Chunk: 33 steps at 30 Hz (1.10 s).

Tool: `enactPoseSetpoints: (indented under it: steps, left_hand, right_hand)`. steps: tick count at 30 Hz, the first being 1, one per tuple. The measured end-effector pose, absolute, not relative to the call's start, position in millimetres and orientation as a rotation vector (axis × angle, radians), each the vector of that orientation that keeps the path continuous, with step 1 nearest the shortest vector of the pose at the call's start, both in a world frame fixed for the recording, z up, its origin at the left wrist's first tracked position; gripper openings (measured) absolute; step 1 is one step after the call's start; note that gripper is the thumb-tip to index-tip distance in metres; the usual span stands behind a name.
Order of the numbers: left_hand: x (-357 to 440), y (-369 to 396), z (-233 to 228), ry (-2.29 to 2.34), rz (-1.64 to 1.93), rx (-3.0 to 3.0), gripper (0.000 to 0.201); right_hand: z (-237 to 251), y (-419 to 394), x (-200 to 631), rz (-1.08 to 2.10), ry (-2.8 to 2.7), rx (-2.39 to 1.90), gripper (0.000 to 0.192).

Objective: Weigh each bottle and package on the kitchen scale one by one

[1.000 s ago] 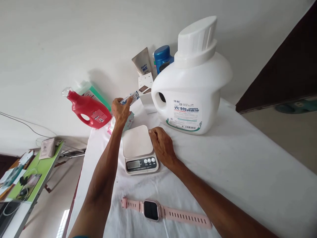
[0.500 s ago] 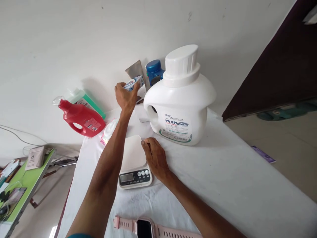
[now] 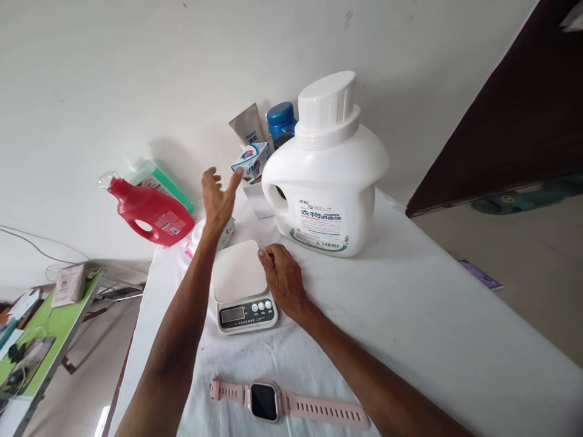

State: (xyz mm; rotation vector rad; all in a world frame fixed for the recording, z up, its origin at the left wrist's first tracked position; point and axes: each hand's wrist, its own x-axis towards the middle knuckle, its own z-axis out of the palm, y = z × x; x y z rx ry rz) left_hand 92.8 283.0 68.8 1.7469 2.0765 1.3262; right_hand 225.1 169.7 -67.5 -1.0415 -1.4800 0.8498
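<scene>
Bare white cloth [image 3: 410, 315] lies open right of the kitchen scale [image 3: 241, 285], a wide lane to the table edge. The big white detergent jug [image 3: 325, 182] blocks the back middle. Behind it crowd a small box [image 3: 249, 161], a tube [image 3: 247, 128] and a blue bottle [image 3: 280, 121]. The red bottle [image 3: 148, 209] closes the back left; the pink watch [image 3: 282, 403] lies across the near strip.

Three detergent bottles — white [image 3: 325, 176], red [image 3: 150, 209], green [image 3: 152, 176] — one scale [image 3: 241, 288], one watch [image 3: 282, 403].
</scene>
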Motion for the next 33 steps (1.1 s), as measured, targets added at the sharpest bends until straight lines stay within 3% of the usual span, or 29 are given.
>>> enactPoseSetpoints:
  steps: [5,9,13,22,28,33]
  left_hand:
    - [19,236,49,2.501,0.794,1.559,0.088]
    - [-11,213,40,2.38,0.569,1.508,0.09]
    - [-10,198,37,2.318,0.559,1.691,0.1]
    - [-11,189,25,2.536,0.855,1.398,0.063]
    - [-36,143,45,2.464,1.181,1.239,0.064]
    - [-16,91,65,2.268,1.148,1.45,0.064]
  right_hand:
    - [-68,171,225,0.846,-1.49,-1.057,0.03]
    - [-69,173,224,0.835,-1.489,-1.05,0.029]
    - [-68,173,224,0.835,-1.494,-1.052,0.03]
    - [-66,172,226,0.822,-1.52,-1.074,0.032]
    - [-65,173,225,0.84,-1.505,-1.055,0.031]
    - [-66,173,226,0.832,-1.501,-1.075,0.032]
